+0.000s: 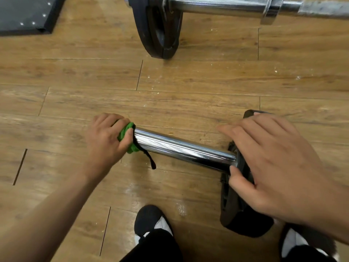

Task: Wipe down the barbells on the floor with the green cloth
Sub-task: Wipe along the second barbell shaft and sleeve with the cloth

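Floor (188, 82): wood-look planks with pale specks.
Near barbell (185, 148): its chrome sleeve lies angled low in view, with a black weight plate (236, 205) standing on edge at its right end.
Green cloth (127, 138): bunched over the sleeve's free left end, a black strap (146, 157) trailing from it.
Left grip (107, 137): fingers curled tight round the cloth.
Right grip (273, 167): wide, fingers nearly straight, palm resting on the plate's top edge, thumb against its face.
Far barbell (226, 6): along the top, black plates touching the floor.
Black mat (24, 14): top-left corner.
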The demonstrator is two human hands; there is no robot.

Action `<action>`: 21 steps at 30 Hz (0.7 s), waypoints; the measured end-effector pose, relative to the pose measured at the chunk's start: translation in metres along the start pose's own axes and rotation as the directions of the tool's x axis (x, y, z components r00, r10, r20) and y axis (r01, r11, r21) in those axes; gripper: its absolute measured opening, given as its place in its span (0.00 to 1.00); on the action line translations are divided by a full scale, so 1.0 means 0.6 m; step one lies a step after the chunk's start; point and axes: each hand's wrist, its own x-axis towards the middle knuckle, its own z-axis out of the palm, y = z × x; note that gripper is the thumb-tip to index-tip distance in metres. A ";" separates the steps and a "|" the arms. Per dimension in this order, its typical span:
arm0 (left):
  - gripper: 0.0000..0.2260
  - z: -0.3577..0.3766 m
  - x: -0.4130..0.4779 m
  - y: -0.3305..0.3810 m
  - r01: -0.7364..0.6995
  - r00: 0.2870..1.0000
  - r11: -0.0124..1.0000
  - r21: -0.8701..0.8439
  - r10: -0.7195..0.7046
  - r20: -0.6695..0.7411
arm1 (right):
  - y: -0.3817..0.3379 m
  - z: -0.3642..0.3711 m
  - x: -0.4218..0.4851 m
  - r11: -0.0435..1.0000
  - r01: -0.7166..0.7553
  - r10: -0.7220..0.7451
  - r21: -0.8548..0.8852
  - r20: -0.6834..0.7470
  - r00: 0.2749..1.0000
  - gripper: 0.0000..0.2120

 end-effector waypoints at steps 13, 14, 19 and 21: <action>0.23 0.069 0.002 0.287 -0.329 0.944 0.944 0.003 0.329 0.032 | 0.018 -0.016 0.030 0.988 -0.130 0.132 -0.077 0.014 0.991 0.25; 0.23 0.070 0.009 0.262 -0.366 0.930 0.930 0.021 0.366 0.026 | 0.009 -0.012 0.025 0.989 -0.112 0.114 -0.098 0.017 0.993 0.24; 0.23 0.068 0.026 0.108 -0.238 0.969 0.969 0.060 0.241 -0.047 | 0.021 -0.006 0.044 0.988 -0.124 0.127 -0.094 0.026 0.992 0.21; 0.25 0.061 0.039 0.047 -0.147 0.988 0.986 0.081 0.151 -0.039 | 0.040 -0.009 0.060 0.987 -0.147 0.148 -0.065 0.014 0.989 0.21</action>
